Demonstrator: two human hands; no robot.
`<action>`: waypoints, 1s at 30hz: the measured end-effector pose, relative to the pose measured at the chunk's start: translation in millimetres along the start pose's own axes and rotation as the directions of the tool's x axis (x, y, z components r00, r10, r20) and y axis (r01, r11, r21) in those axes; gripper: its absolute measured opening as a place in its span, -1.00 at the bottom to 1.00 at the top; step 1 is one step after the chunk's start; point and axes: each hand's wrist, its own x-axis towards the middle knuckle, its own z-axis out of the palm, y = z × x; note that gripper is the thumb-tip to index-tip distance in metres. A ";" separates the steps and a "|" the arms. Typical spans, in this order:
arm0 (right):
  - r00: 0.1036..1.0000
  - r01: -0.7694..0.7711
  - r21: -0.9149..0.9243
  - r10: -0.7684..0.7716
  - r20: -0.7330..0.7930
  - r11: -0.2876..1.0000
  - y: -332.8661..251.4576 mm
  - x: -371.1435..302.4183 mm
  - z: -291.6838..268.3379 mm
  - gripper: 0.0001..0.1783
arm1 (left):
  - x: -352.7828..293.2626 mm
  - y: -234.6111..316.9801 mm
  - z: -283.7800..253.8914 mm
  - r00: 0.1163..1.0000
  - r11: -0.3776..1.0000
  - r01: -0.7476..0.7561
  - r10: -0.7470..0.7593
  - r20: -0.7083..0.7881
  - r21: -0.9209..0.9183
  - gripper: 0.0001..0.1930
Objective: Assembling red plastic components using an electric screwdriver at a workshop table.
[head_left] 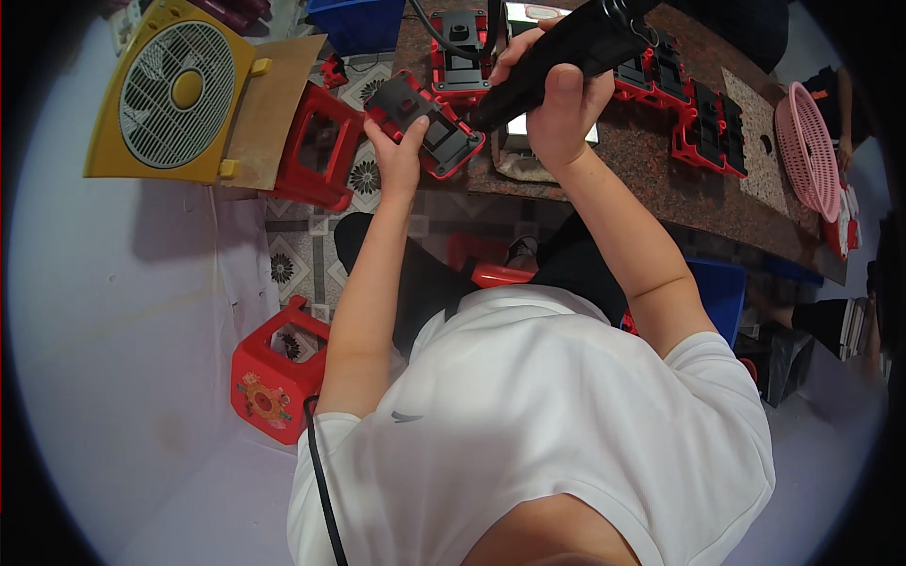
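Note:
My left hand [398,158] grips the near-left edge of a black and red plastic casing [404,96], thumb on top, holding it tilted off the table's left edge. In my right hand [573,113] is a black electric screwdriver [557,68], with a ring at its upper end. It slants down to the left, and its tip meets or nearly meets the casing's right side; contact cannot be made out. Partly hidden beneath the tool stands a shiny metal block [519,138]. A similar casing [460,36] lies just beyond the held one.
More black and red casings [710,127] lie on the speckled stone table [623,184]. At the right are a pink basket [808,151] and another person's arm [845,127]. A yellow box fan [179,94] and red stools [274,382] stand left. A blue bin [354,24] is behind.

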 end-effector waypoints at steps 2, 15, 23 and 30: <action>1.000 -0.003 -0.009 0.003 0.008 1.000 0.8 -2.4 -2.1 -0.39 | 1.2 -0.1 -0.1 1.000 1.000 -0.002 0.002 -0.005 0.031 -0.26; 0.997 -0.056 -0.018 0.055 -0.061 0.998 -11.1 -12.2 -14.1 -0.31 | 0.8 -6.3 1.5 0.999 0.995 -0.038 0.037 0.005 0.089 -0.41; 0.998 -0.035 0.009 0.036 -0.050 0.999 -9.3 -10.7 -7.9 -0.34 | -4.4 8.3 8.8 0.997 0.992 -0.074 0.075 -0.009 0.102 -0.42; 0.994 -0.015 -0.093 0.025 0.104 0.996 -7.6 0.0 12.3 -0.52 | 0.9 -5.7 3.6 0.999 0.996 -0.044 0.045 -0.013 0.083 -0.41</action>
